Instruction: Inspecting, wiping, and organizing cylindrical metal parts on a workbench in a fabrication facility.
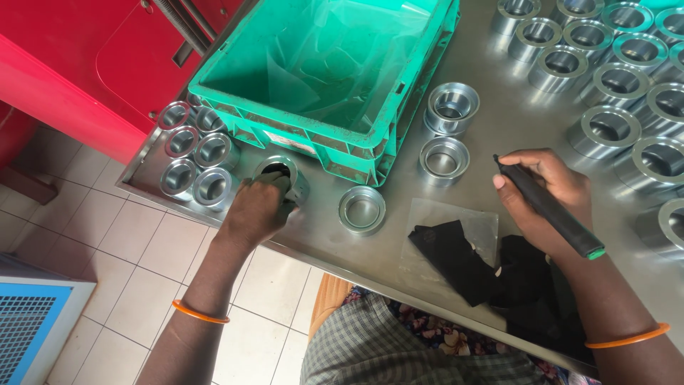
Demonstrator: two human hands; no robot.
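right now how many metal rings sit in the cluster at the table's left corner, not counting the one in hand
6 metal rings: two at the back beside the green crate, two in the middle, two at the front edge. The crate may hide more. The left hand grips a seventh nearby.

Metal rings bright, smooth; steel table brushed; green crate plastic; black cloth matt.

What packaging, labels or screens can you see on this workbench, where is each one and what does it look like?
Label: a long white sticker with a red edge, on the near wall of the green plastic crate.
Clear plastic liner bag: crumpled inside the crate, see-through.
Clear plastic pouch: flat on the steel table, partly under a black cloth, between the left hand and right hand.
No screens or signs.
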